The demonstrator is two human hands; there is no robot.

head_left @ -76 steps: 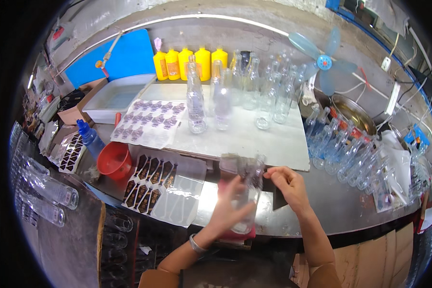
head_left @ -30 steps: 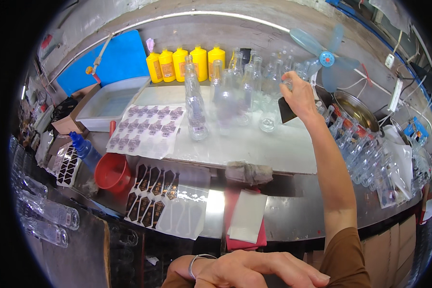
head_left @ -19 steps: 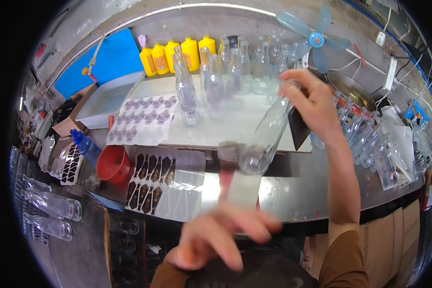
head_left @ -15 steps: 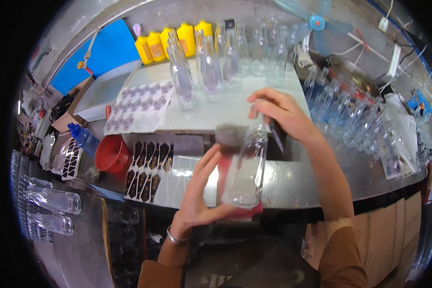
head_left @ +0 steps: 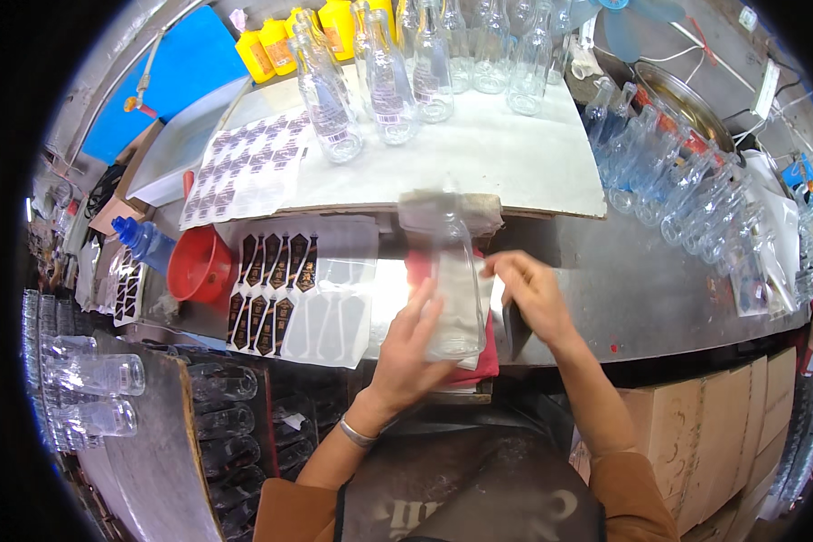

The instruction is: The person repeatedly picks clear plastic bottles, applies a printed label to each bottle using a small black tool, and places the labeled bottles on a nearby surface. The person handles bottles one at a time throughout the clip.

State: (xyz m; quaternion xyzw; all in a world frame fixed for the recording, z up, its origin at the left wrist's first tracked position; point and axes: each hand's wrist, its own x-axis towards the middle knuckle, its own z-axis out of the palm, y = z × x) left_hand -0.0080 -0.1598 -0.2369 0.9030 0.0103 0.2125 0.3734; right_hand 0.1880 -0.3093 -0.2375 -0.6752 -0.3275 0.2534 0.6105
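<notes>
A clear glass bottle [head_left: 461, 307] lies in front of me, its neck pointing away toward a cloth-wrapped block [head_left: 474, 215]; the neck is smeared by motion. My left hand [head_left: 408, 352] is at the bottle's left side, fingers stretched out and thumb near its base. Whether it touches the glass I cannot tell. To the right of the bottle, my right hand [head_left: 535, 296] is closed, with a dark flat scraper-like tool [head_left: 517, 334] hanging below its fingers. A red cloth [head_left: 488, 354] shows under the bottle. Left of it lies a sheet of black labels [head_left: 271, 294], partly peeled.
Several glass bottles [head_left: 390, 95] stand on the raised white board [head_left: 515, 163], beside a printed label sheet [head_left: 244, 172]. A red bowl [head_left: 199, 264] and a blue bottle [head_left: 144, 242] are at the left. More bottles [head_left: 677, 194] crowd the right; cardboard boxes [head_left: 686, 434] stand below.
My right hand has come down and nearer, from above the bottle's neck to its right side, still with the dark tool. My left hand stays by the bottle. The view has tilted downward.
</notes>
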